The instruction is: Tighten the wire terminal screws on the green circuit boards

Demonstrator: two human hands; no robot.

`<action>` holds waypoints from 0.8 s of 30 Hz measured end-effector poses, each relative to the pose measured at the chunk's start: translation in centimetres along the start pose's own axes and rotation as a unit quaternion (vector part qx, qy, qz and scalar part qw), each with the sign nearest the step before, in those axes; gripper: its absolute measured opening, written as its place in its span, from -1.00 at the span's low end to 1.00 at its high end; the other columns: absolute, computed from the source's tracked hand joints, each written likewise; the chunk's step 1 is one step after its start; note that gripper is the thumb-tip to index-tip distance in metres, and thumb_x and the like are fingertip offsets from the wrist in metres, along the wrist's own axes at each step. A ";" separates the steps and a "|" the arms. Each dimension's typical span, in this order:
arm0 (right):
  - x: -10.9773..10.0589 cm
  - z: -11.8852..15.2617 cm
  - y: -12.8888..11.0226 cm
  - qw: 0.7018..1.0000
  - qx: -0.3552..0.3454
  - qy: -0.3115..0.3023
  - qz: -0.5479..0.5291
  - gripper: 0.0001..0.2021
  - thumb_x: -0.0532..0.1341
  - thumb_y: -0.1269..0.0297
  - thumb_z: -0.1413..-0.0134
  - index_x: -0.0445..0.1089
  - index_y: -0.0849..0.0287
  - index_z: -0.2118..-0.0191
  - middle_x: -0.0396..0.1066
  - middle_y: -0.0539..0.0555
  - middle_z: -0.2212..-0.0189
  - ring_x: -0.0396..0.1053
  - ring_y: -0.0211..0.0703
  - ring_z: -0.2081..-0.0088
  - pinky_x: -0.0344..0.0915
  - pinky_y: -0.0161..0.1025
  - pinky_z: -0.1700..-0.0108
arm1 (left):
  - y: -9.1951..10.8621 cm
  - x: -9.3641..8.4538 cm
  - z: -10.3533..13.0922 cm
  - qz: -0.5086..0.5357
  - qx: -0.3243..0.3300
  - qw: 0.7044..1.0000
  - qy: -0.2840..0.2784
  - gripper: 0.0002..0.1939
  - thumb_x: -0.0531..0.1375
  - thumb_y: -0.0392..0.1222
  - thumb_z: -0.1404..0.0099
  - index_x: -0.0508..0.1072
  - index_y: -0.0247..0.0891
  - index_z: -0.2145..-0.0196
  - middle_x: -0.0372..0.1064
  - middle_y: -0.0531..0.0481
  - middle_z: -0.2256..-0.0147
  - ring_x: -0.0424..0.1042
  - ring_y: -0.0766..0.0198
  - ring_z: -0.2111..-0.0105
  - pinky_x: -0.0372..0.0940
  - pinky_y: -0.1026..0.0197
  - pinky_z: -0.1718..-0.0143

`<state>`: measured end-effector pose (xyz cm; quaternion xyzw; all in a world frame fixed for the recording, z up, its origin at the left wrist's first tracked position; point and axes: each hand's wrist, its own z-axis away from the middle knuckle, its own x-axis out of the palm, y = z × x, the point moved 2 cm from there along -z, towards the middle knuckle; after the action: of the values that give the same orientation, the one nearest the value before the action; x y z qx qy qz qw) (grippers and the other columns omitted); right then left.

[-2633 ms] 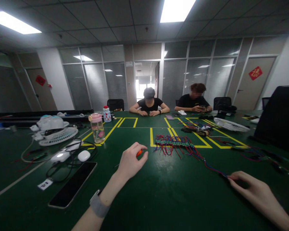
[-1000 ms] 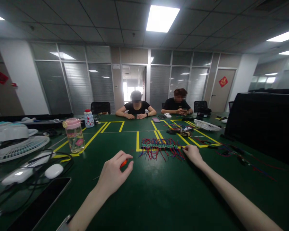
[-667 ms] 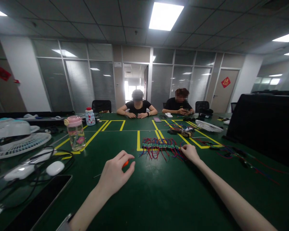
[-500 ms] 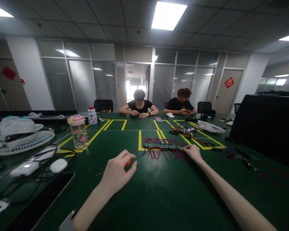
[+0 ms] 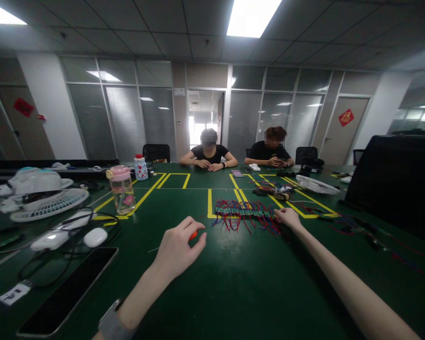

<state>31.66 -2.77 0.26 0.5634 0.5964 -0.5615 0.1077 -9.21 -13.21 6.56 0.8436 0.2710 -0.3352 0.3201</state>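
My left hand (image 5: pixel 180 245) hovers at or rests on the green table, left of the boards. Its fingers curl round a screwdriver with an orange handle (image 5: pixel 193 234), its thin metal shaft poking out on the left; thumb and forefinger tips are apart. A row of small green circuit boards (image 5: pixel 242 211) lies side by side, with red and blue wires fanning out in front and behind. At the row's right end, my right hand (image 5: pixel 287 217) has its fingertips pinched together on the last board or its wires. The exact grip is too small to make out.
A black phone (image 5: pixel 71 293), white earbud case (image 5: pixel 95 237), cables and a fan (image 5: pixel 51 205) lie left. A pink-lidded bottle (image 5: pixel 122 191) stands beyond. More wired parts (image 5: pixel 276 192) and a black monitor (image 5: pixel 393 184) are right. Two people sit across the table (image 5: pixel 170 198).
The whole view has shifted slightly, so things appear a little further right and higher. Both hands keep nearly the same pose and place relative to the boards.
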 end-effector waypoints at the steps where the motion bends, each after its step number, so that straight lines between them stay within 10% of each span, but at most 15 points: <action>1: -0.1 0.1 -0.5 1.000 -0.010 0.004 0.011 -0.77 0.18 0.26 -0.29 0.38 0.29 0.03 0.39 0.19 0.08 0.41 -0.04 0.13 0.38 -0.07 0.11 | 0.0 0.0 0.0 -0.001 0.000 1.000 0.001 -0.78 0.09 -0.12 -0.35 0.49 -0.23 0.20 0.41 0.01 0.26 0.45 0.30 0.37 0.39 0.22 0.33; 5: 0.4 1.3 -4.1 0.993 -0.104 0.023 0.041 -0.76 0.07 0.44 -0.25 0.48 0.41 0.18 0.39 0.38 0.14 0.34 0.11 0.06 0.24 -0.07 0.03 | 0.0 -0.1 0.0 0.007 -0.001 1.000 0.004 -0.78 0.09 -0.12 -0.35 0.49 -0.23 0.20 0.41 0.02 0.26 0.45 0.32 0.37 0.38 0.24 0.34; 12: 5.7 6.0 -14.0 0.938 -0.336 -0.078 0.042 -0.71 0.11 0.48 -0.19 0.53 0.15 0.09 0.39 0.12 0.10 0.28 -0.10 0.03 0.15 -0.30 -0.04 | 0.0 -0.5 0.1 0.012 -0.007 1.000 0.011 -0.77 0.08 -0.12 -0.35 0.49 -0.22 0.19 0.41 0.00 0.26 0.45 0.30 0.37 0.40 0.23 0.35; 24: 9.5 7.7 -17.7 0.923 -0.347 -0.102 0.133 -0.68 0.07 0.34 -0.22 0.51 0.14 0.02 0.29 0.24 -0.04 0.10 0.13 -0.08 0.00 -0.07 -0.07 | 0.1 -0.8 0.0 -0.011 -0.009 1.000 0.016 -0.79 0.08 -0.14 -0.34 0.49 -0.22 0.22 0.41 0.02 0.26 0.44 0.30 0.39 0.37 0.24 0.36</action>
<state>10.52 1.03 0.05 0.5045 0.6595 -0.3543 0.4302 -9.69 -13.45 7.22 0.8426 0.2886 -0.3231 0.3200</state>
